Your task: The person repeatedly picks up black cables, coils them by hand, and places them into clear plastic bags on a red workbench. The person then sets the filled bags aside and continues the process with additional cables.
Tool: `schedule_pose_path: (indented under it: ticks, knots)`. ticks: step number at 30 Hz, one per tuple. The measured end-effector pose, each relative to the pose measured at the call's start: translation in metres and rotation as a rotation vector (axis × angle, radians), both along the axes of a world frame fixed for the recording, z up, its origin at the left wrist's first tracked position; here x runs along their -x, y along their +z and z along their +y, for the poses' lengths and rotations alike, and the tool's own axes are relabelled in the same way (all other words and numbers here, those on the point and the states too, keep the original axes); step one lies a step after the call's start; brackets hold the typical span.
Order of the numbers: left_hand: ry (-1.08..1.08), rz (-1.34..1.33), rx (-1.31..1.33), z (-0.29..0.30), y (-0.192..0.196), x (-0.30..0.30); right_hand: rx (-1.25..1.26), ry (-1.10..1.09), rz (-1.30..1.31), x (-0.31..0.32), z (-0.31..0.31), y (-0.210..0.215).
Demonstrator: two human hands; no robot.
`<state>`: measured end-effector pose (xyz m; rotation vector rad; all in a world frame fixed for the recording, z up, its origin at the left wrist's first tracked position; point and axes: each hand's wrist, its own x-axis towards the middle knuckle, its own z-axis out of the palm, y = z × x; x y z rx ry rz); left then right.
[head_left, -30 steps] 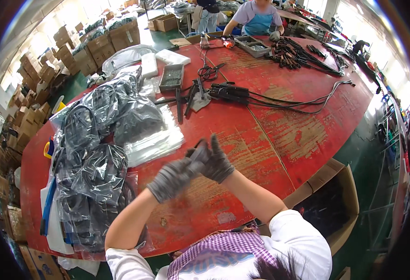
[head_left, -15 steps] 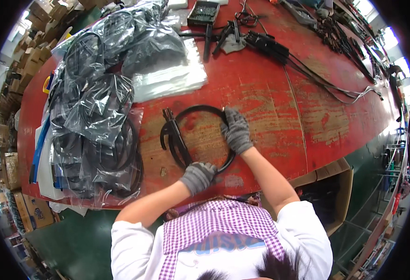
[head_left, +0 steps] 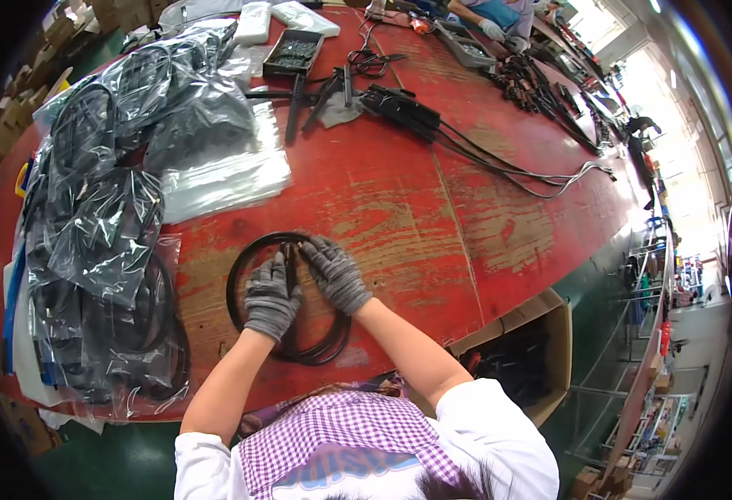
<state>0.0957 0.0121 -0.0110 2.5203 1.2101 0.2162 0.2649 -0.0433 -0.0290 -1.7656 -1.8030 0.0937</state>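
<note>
A coil of thick black cable lies on the red tabletop in front of me. My left hand, in a grey knitted glove, is closed over the black clamp-like handle inside the coil, hiding most of it. Beside it my right hand, gloved the same way, pinches the cable end at the top of the coil with its fingertips. The two hands are close together, and the lower loops of cable show below them.
Bagged black cable coils pile up on the left, next to flat clear plastic bags. Farther off are a tray of small parts, black tools with trailing cables, and a co-worker's gloved hands. A cardboard box stands below the table edge.
My left hand has moved up from the coil's lower edge onto the handle. My right hand has come in beside it, bringing the cable end to the handle. The view has shifted.
</note>
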Motion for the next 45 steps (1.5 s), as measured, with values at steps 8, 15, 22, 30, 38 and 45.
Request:
schedule_pose_path:
  ticks: [8, 15, 22, 30, 38, 45]
  knots:
    - [0.147, 0.022, -0.051, -0.023, 0.012, 0.077, 0.030, 0.009, 0.009, 0.033, -0.034, 0.008]
    - [0.211, -0.230, -0.117, -0.041, 0.003, 0.102, -0.051, -0.199, 0.434, -0.024, 0.136, 0.022]
    - [0.183, -0.263, -0.146, -0.041, 0.000, 0.104, 0.435, -0.674, -0.053, -0.085, 0.299, 0.024]
    - [0.239, -0.320, -0.143, -0.035, -0.002, 0.107, -0.069, -0.035, 1.606, -0.073, 0.261, 0.074]
    - [0.245, -0.286, -0.062, -0.043, 0.001, 0.107, 0.517, -0.024, 0.645, 0.045, -0.042, 0.081]
    - [0.222, -0.276, -0.060, -0.039, -0.007, 0.109, 0.685, -0.185, 0.320, 0.110, -0.077, 0.052]
